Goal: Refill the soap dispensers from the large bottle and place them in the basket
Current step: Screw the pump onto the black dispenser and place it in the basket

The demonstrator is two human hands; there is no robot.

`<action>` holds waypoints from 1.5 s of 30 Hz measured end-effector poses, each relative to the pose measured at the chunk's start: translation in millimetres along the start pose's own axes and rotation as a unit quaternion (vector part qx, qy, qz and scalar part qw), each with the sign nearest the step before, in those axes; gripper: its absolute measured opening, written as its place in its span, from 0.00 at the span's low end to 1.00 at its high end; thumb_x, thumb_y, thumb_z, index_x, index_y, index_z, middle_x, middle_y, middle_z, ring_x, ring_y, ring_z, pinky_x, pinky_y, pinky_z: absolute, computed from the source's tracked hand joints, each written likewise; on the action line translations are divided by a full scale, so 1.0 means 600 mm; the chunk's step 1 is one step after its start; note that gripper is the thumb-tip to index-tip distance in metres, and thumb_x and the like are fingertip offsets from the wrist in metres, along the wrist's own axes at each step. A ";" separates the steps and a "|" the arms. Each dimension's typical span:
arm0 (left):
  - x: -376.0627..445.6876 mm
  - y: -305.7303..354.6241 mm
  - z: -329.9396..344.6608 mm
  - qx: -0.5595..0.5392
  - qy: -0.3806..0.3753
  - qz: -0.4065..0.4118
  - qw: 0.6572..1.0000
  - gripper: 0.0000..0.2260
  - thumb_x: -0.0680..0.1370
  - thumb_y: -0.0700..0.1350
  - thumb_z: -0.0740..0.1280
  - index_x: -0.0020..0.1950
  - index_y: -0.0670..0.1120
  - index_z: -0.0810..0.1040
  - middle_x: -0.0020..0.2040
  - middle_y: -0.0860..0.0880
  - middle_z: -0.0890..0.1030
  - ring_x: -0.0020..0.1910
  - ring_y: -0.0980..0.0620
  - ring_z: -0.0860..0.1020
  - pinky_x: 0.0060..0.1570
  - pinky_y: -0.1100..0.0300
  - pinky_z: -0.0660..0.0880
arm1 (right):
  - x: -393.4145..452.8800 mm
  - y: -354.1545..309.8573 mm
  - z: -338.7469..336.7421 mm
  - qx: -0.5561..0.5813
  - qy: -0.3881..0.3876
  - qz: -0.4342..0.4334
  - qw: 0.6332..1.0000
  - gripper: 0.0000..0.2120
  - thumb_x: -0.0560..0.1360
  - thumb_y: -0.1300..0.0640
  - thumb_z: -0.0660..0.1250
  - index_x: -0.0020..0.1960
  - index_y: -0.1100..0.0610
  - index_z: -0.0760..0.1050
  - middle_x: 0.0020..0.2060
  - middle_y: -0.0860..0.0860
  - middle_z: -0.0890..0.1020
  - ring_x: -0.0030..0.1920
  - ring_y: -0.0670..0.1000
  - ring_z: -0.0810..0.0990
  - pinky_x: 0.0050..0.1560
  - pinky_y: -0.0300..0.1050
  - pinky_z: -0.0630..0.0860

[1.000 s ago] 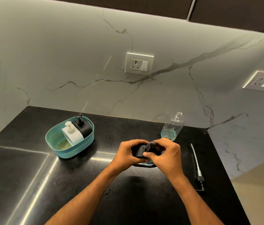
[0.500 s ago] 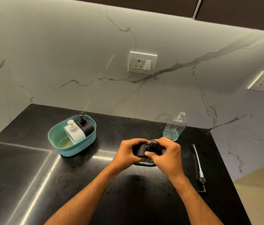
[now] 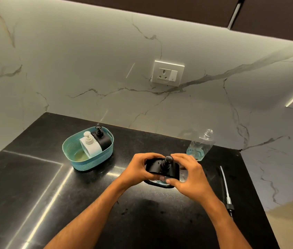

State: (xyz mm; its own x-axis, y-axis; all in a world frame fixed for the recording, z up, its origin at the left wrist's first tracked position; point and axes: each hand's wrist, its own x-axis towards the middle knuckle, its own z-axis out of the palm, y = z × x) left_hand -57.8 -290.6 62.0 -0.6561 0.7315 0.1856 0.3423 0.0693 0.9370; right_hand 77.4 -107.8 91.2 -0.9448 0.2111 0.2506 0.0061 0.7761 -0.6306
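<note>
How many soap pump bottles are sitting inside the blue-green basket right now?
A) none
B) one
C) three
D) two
D: the teal woven plastic basket holds two, a white soap dispenser with a white pump and a black soap dispenser with a black pump side by side, while a third black dispenser is outside it, gripped between the left hand and the right hand.

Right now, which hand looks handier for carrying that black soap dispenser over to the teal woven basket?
Probably the left hand: it grips the black soap dispenser on the side nearer the teal woven basket; the right hand would cross over.
</note>
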 end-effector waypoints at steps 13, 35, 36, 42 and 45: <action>-0.060 0.005 -0.177 0.005 0.111 0.015 0.994 0.32 0.63 0.37 0.85 0.66 0.43 0.81 0.61 0.49 0.85 0.64 0.50 0.82 0.66 0.53 0.78 | 0.077 -0.116 0.082 0.087 0.010 -0.038 0.995 0.24 0.60 0.58 0.84 0.54 0.48 0.86 0.45 0.38 0.86 0.46 0.41 0.85 0.46 0.41 0.84; -0.117 -0.090 -0.408 0.140 0.315 -0.020 0.939 0.28 0.73 0.20 0.67 0.68 0.42 0.79 0.63 0.48 0.81 0.61 0.62 0.79 0.52 0.75 0.76 | 0.229 -0.296 0.360 0.115 0.060 -0.031 0.991 0.20 0.62 0.44 0.82 0.50 0.49 0.85 0.39 0.41 0.86 0.40 0.42 0.83 0.42 0.41 0.82; -0.117 -0.098 -0.409 0.138 0.313 -0.027 0.939 0.28 0.73 0.20 0.67 0.69 0.42 0.79 0.64 0.48 0.81 0.63 0.58 0.78 0.52 0.76 0.75 | 0.228 -0.295 0.370 0.109 0.057 -0.026 0.992 0.20 0.62 0.43 0.82 0.51 0.49 0.85 0.40 0.41 0.86 0.41 0.42 0.83 0.43 0.40 0.82; -0.110 -0.150 -0.411 0.127 0.294 -0.070 0.945 0.30 0.71 0.20 0.69 0.68 0.43 0.79 0.65 0.51 0.79 0.67 0.50 0.77 0.55 0.78 0.73 | 0.231 -0.284 0.407 0.084 0.047 0.011 0.995 0.20 0.62 0.44 0.82 0.51 0.49 0.85 0.41 0.40 0.86 0.40 0.40 0.82 0.44 0.39 0.82; -0.104 -0.167 -0.409 0.124 0.289 -0.088 0.945 0.31 0.71 0.19 0.68 0.69 0.43 0.79 0.65 0.51 0.79 0.68 0.51 0.76 0.55 0.75 0.75 | 0.232 -0.279 0.417 0.075 0.043 0.024 0.996 0.20 0.61 0.44 0.83 0.50 0.49 0.85 0.40 0.41 0.85 0.39 0.41 0.82 0.43 0.38 0.82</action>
State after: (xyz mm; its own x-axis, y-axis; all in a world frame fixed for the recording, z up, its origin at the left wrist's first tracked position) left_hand -216.0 -509.6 29.4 -0.9507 0.2060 0.2319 0.2944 0.3642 0.8836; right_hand -137.1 -357.3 47.9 -0.9129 0.3009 0.2758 -0.0046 0.6681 -0.7441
